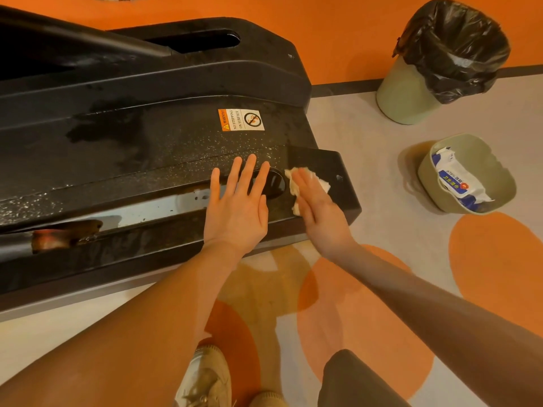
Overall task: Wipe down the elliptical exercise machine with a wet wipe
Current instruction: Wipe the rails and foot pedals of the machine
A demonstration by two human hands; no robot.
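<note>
Low down, black elliptical base along the floor, damp patches across the top. Lined bin and small tub of wipes standing well apart past the right end. Left hand flat, fingers straight, braced beside the rail slot. Right hand flat too, pressing wipe onto the base's right end corner. Risk, likely: wipe slipping off the edge, or snagging in the slot. Sticker: "WARNING", "NO STEPPING ON SURFACE".
</note>
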